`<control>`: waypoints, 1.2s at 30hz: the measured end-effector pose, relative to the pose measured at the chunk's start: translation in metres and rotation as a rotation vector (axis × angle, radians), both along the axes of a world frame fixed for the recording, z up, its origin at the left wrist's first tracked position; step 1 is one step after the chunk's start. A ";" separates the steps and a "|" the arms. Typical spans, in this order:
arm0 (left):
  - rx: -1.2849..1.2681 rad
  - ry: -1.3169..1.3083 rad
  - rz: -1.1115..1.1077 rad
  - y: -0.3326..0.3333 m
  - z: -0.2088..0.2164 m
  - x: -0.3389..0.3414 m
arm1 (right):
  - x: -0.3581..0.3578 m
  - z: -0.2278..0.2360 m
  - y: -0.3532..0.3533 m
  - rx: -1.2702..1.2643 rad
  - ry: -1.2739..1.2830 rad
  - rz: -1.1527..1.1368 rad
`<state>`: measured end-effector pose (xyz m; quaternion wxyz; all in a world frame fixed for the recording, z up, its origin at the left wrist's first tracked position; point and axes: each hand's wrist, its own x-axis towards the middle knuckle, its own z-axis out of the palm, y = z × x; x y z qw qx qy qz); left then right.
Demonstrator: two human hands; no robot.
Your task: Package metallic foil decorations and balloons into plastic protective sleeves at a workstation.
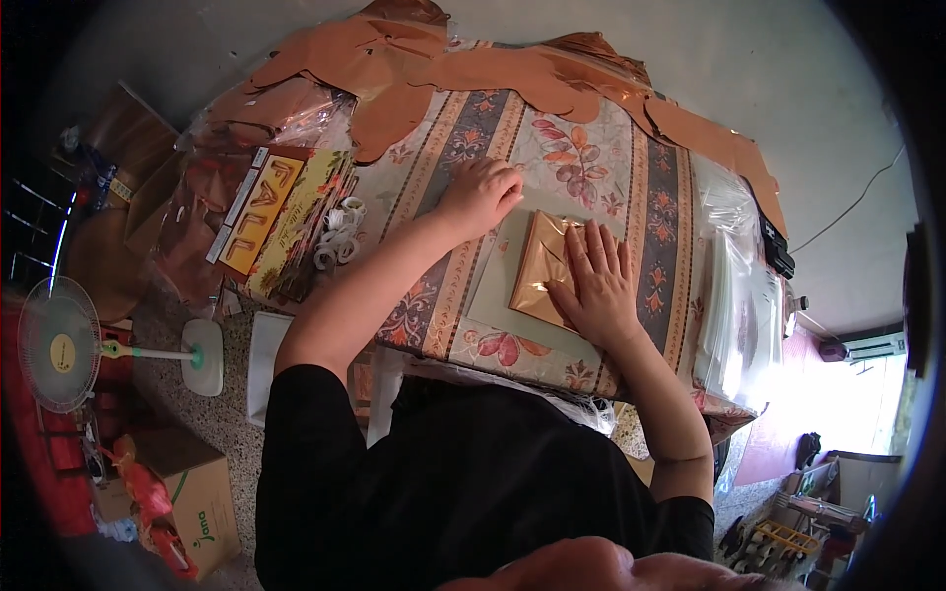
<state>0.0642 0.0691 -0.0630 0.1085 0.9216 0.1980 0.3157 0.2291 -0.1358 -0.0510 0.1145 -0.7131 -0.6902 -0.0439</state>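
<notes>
My right hand [602, 288] lies flat on a square gold-brown packet [537, 258], its fingers stretched out over the shiny, clear-looking wrap. Beneath the packet is a larger pale sheet or board [490, 289], resting on the flowered tablecloth. Up and to the left of the packet, my left hand [480, 200] rests over the cloth with its fingers curled in. Whether anything small is inside those fingers is hidden. The left hand is apart from the packet.
Left on the table stand a pile of printed fall-themed cards [273, 212] and white rolls or rings [340, 229]. Brown cut-out sheets [379, 89] line the far edge. Clear plastic sleeves [727, 295] are stacked at right. A fan [61, 345] and a cardboard box [187, 497] stand beyond the table.
</notes>
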 end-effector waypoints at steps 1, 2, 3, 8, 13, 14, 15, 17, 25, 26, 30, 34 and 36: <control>-0.001 0.001 -0.001 -0.002 0.001 -0.001 | 0.000 0.000 0.000 0.002 -0.004 0.001; -0.007 -0.009 -0.004 -0.004 0.001 -0.003 | -0.001 0.001 0.000 0.001 -0.003 0.000; -0.016 -0.019 -0.012 -0.008 0.005 -0.003 | 0.000 0.000 -0.001 0.005 -0.001 -0.001; -0.207 0.057 -0.032 -0.027 0.024 -0.032 | 0.000 0.002 -0.001 0.001 0.022 -0.008; -0.046 0.391 0.004 -0.063 0.013 -0.059 | -0.001 0.002 0.000 0.009 -0.002 0.002; -0.132 0.478 -0.002 -0.066 0.015 -0.057 | 0.000 0.000 -0.001 0.013 -0.002 -0.002; -0.135 0.479 0.003 -0.069 0.016 -0.055 | 0.001 0.000 -0.001 0.010 0.000 0.003; -0.103 0.469 0.013 -0.074 0.015 -0.051 | 0.001 0.000 0.000 0.015 -0.010 0.008; -0.065 0.459 -0.041 -0.069 0.011 -0.045 | 0.001 0.002 0.000 0.008 0.002 0.013; -0.056 0.455 -0.052 -0.067 0.009 -0.042 | 0.001 0.002 0.000 0.013 0.003 0.003; 0.011 0.407 -0.064 -0.074 -0.003 -0.030 | 0.002 0.001 -0.001 0.008 -0.003 -0.011; 0.020 0.324 -0.046 -0.083 0.001 -0.033 | 0.001 0.002 -0.002 -0.020 0.017 -0.025; -0.028 0.256 -0.071 -0.084 0.009 -0.038 | 0.001 0.002 -0.001 -0.006 0.023 -0.012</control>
